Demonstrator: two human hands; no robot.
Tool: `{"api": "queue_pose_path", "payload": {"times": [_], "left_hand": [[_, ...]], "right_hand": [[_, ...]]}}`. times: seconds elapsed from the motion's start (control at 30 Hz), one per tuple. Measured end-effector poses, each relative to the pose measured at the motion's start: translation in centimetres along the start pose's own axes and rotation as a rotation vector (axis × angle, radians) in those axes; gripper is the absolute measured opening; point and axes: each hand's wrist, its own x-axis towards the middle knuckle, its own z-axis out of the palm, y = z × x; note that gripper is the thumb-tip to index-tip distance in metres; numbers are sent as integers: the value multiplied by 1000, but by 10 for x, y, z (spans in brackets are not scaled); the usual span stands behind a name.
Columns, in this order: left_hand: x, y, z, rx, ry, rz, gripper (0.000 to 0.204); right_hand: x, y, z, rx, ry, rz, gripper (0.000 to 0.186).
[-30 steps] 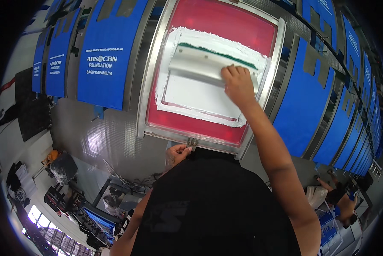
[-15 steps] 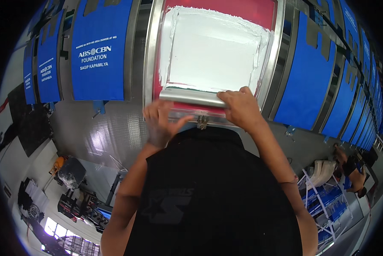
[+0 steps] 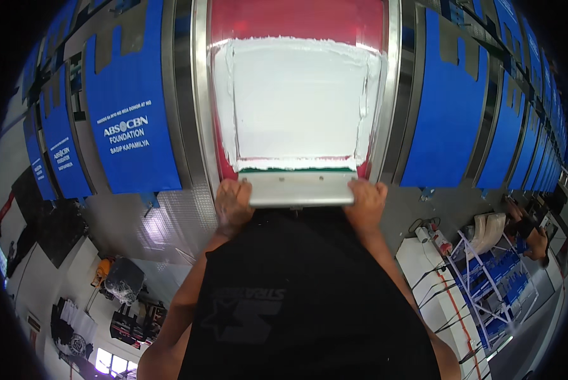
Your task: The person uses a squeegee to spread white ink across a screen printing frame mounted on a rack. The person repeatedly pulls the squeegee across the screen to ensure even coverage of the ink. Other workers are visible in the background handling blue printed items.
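Observation:
A metal-handled squeegee (image 3: 300,190) with a green blade lies across the near end of a screen printing frame (image 3: 201,95). Both ends of it are gripped: my left hand (image 3: 233,201) wraps the left end, my right hand (image 3: 366,201) the right end. Thick white ink (image 3: 300,101) covers a wide rectangle of the red mesh (image 3: 296,19), with ridges along its sides. The green blade edge sits against the near border of the ink. What lies beneath the frame is hidden.
A blue bag panel (image 3: 129,120) with white print lies on a board to the left, and a plain blue panel (image 3: 445,114) to the right. More blue panels line both sides. A white rack (image 3: 486,278) with blue pieces and another person (image 3: 534,244) are at the lower right.
My left hand, open and off the squeegee before, now grips its left end. The right hand has shifted to the right end. The squeegee has tilted and come nearer my body.

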Motion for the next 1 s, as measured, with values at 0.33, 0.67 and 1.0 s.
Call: {"api": "queue_pose_path", "payload": {"times": [0.33, 0.67, 1.0], "left_hand": [[241, -66, -34, 59, 62, 34, 29], [21, -15, -1, 25, 72, 37, 15], [263, -58, -60, 0, -151, -128, 31]], "right_hand": [[244, 23, -33, -230, -54, 36, 34], [43, 0, -7, -3, -5, -35, 32], [254, 16, -41, -221, -35, -18, 30]]}}
